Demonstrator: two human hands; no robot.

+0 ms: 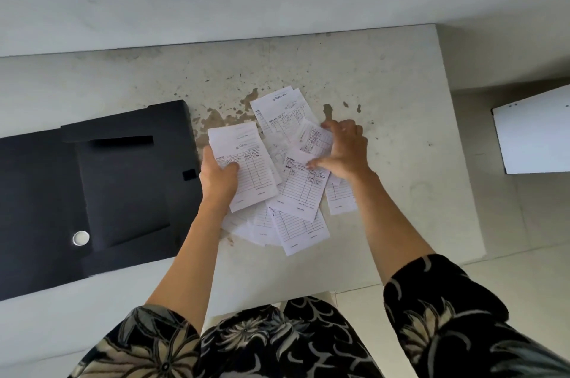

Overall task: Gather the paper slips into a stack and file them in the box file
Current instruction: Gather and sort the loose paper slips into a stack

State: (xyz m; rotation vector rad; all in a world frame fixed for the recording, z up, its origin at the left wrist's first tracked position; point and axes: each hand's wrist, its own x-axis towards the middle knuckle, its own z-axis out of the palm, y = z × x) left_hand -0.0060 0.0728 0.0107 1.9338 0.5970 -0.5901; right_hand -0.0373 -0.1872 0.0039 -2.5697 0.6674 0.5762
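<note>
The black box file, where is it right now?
In the head view the black box file lies flat on the left side of the table, just beside the left hand and the scattered paper slips.

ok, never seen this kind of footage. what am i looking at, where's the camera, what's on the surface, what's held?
There is no machine here: a person works with two bare hands. The one picture comes from a wide-angle camera on the person's head, looking forward and down, so the arms reach in from the bottom. On a stained pale table lies a loose, overlapping pile of paper slips, printed forms with handwriting. To its left lies a black box file, lying open. The left hand holds a few gathered slips, thumb on top. The right hand is spread over the pile, fingers on the slips, seemingly drawing them together.
</note>
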